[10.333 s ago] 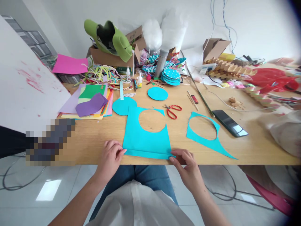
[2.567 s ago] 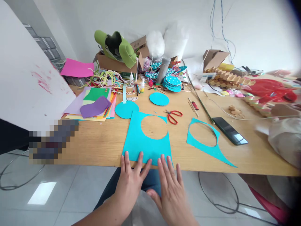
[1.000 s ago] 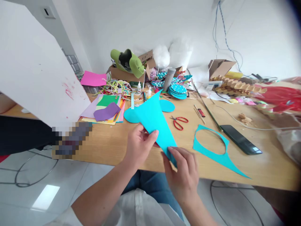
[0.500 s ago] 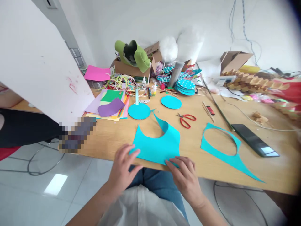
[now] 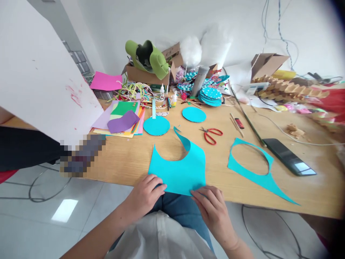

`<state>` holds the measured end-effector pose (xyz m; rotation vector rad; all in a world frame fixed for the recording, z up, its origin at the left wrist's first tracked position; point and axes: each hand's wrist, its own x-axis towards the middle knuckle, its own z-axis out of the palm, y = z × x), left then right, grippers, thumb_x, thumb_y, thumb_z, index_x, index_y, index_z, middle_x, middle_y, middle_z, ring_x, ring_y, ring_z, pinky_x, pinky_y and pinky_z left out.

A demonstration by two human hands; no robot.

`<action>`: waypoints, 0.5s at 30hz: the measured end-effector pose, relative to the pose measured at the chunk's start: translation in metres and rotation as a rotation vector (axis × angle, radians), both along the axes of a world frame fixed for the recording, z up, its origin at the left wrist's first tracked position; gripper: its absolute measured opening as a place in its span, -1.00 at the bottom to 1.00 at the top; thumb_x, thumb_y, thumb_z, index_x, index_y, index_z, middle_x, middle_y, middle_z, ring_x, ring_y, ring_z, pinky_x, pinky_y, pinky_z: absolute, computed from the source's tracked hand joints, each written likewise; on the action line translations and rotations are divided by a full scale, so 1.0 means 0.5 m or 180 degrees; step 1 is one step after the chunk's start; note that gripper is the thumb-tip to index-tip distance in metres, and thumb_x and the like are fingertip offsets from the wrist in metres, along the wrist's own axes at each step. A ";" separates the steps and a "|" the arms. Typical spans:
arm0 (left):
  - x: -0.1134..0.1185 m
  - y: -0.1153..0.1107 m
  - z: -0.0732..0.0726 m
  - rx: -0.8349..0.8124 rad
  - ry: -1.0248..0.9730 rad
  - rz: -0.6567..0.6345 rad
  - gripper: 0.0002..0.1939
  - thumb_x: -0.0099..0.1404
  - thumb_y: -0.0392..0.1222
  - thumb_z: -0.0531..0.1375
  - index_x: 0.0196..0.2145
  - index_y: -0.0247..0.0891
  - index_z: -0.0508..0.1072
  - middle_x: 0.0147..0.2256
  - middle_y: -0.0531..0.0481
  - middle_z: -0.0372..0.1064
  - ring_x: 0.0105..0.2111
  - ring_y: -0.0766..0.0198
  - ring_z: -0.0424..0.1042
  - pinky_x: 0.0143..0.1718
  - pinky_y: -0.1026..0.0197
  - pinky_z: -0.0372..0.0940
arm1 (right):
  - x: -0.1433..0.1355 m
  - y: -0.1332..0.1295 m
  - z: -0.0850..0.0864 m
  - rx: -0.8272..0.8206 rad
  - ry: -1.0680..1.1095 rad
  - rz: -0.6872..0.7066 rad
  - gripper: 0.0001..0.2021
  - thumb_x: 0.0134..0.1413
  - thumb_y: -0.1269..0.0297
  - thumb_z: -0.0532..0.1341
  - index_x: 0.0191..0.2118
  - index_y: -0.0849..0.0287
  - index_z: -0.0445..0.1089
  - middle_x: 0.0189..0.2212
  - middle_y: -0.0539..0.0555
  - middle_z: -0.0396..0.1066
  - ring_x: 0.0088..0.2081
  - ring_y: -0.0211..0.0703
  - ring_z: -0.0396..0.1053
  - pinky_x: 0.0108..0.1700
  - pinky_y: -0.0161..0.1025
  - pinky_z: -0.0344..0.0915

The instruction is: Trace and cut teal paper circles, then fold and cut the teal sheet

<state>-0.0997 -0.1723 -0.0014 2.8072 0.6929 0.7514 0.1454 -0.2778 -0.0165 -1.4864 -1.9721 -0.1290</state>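
A blue sheet point(image 5: 176, 176) with a round cut-out along its far side lies at the table's front edge, its upper right strip curling up. My left hand point(image 5: 147, 192) pinches the sheet's near left corner, fingers closed. At the near right corner, my right hand point(image 5: 211, 203) has its fingers closed on the same sheet. Two blue discs, one on the left point(image 5: 156, 126) and one on the right point(image 5: 194, 114), lie beyond it. Red-handled scissors point(image 5: 212, 135) rest to the right of the sheet. Farther right is a blue offcut point(image 5: 233, 163) with an oval hole.
Coloured sheets point(image 5: 122, 122) are stacked at the left, near a white board point(image 5: 48, 79). A phone point(image 5: 289, 156) lies on the right. Behind stand a grey bottle point(image 5: 199, 82), patterned discs point(image 5: 211, 94) and a cardboard box point(image 5: 148, 75).
The blue sheet has shifted slightly toward me, over the table's front edge. My left hand's fingers have closed on its corner. The view has moved a little.
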 end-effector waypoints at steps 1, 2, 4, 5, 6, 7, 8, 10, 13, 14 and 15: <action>-0.003 0.001 0.001 -0.0018 -0.0040 0.0005 -0.84 0.33 -0.34 0.13 -0.15 -0.29 0.46 -0.27 -0.08 0.42 -0.22 0.20 0.35 -0.22 0.14 0.36 | -0.001 0.002 0.003 -0.0042 0.0063 -0.0027 -0.83 0.22 0.42 0.17 -0.10 0.12 0.42 -0.29 0.09 0.44 -0.20 -0.10 0.33 -0.17 -0.10 0.26; -0.006 0.003 0.002 -0.0033 -0.0093 0.0019 -0.84 0.33 -0.34 0.13 -0.17 -0.28 0.47 -0.29 -0.08 0.42 -0.24 0.21 0.35 -0.24 0.15 0.36 | -0.001 0.003 0.007 -0.0108 0.0106 -0.0055 -0.85 0.23 0.39 0.17 -0.13 0.12 0.43 -0.30 0.09 0.43 -0.22 -0.10 0.33 -0.18 -0.10 0.27; -0.012 0.006 0.005 -0.0081 -0.0194 0.0060 -0.85 0.33 -0.34 0.13 -0.20 -0.26 0.49 -0.33 -0.06 0.41 -0.28 0.23 0.35 -0.27 0.17 0.36 | 0.001 0.004 0.013 -0.0259 0.0175 -0.0127 -0.86 0.25 0.34 0.14 -0.16 0.11 0.45 -0.31 0.09 0.40 -0.25 -0.11 0.33 -0.21 -0.12 0.28; -0.015 0.007 0.007 -0.0121 -0.0227 0.0073 -0.84 0.33 -0.34 0.12 -0.21 -0.25 0.49 -0.33 -0.06 0.41 -0.28 0.23 0.36 -0.28 0.17 0.36 | 0.001 0.005 0.016 -0.0327 0.0210 -0.0157 -0.85 0.26 0.31 0.13 -0.17 0.10 0.46 -0.32 0.09 0.40 -0.26 -0.11 0.34 -0.22 -0.12 0.29; -0.019 0.009 0.008 -0.0169 -0.0246 0.0080 -0.84 0.33 -0.34 0.12 -0.21 -0.24 0.50 -0.33 -0.06 0.41 -0.28 0.24 0.36 -0.27 0.17 0.36 | 0.002 0.006 0.018 -0.0376 0.0247 -0.0179 -0.84 0.27 0.30 0.12 -0.18 0.10 0.47 -0.32 0.09 0.39 -0.27 -0.11 0.34 -0.23 -0.13 0.29; -0.023 0.011 0.010 -0.0228 -0.0250 0.0089 -0.83 0.34 -0.34 0.11 -0.21 -0.24 0.50 -0.33 -0.06 0.41 -0.28 0.24 0.36 -0.26 0.16 0.36 | 0.003 0.006 0.020 -0.0414 0.0285 -0.0195 -0.83 0.27 0.28 0.12 -0.19 0.09 0.47 -0.33 0.09 0.39 -0.27 -0.11 0.34 -0.24 -0.13 0.30; -0.027 0.013 0.011 -0.0285 -0.0253 0.0094 -0.82 0.34 -0.34 0.10 -0.21 -0.23 0.51 -0.33 -0.06 0.42 -0.28 0.24 0.36 -0.25 0.16 0.36 | 0.004 0.008 0.022 -0.0446 0.0328 -0.0212 -0.82 0.28 0.27 0.11 -0.20 0.09 0.47 -0.34 0.09 0.39 -0.27 -0.10 0.35 -0.24 -0.13 0.30; -0.035 0.018 0.014 -0.0400 -0.0264 0.0105 -0.81 0.35 -0.33 0.09 -0.21 -0.23 0.51 -0.32 -0.06 0.42 -0.26 0.23 0.36 -0.22 0.16 0.36 | 0.005 0.011 0.026 -0.0527 0.0412 -0.0246 -0.81 0.28 0.25 0.11 -0.23 0.09 0.48 -0.37 0.08 0.39 -0.29 -0.10 0.34 -0.25 -0.14 0.31; -0.047 0.028 0.016 -0.0595 -0.0335 0.0111 -0.80 0.36 -0.31 0.09 -0.21 -0.22 0.52 -0.32 -0.06 0.43 -0.24 0.23 0.35 -0.21 0.16 0.35 | 0.005 0.018 0.033 -0.0662 0.0534 -0.0291 -0.78 0.28 0.22 0.11 -0.28 0.08 0.49 -0.40 0.08 0.38 -0.31 -0.10 0.33 -0.28 -0.15 0.30; -0.050 0.032 0.015 -0.0672 -0.0369 0.0106 -0.79 0.36 -0.31 0.09 -0.20 -0.21 0.53 -0.32 -0.06 0.44 -0.24 0.23 0.35 -0.22 0.16 0.34 | 0.005 0.021 0.035 -0.0699 0.0567 -0.0305 -0.77 0.28 0.21 0.10 -0.30 0.07 0.49 -0.42 0.08 0.37 -0.31 -0.10 0.32 -0.29 -0.16 0.29; -0.052 0.035 0.014 -0.0756 -0.0407 0.0107 -0.79 0.36 -0.31 0.09 -0.19 -0.21 0.53 -0.32 -0.06 0.44 -0.24 0.22 0.35 -0.22 0.16 0.34 | 0.005 0.023 0.038 -0.0738 0.0584 -0.0317 -0.76 0.28 0.20 0.10 -0.31 0.06 0.49 -0.43 0.07 0.37 -0.32 -0.10 0.32 -0.31 -0.16 0.29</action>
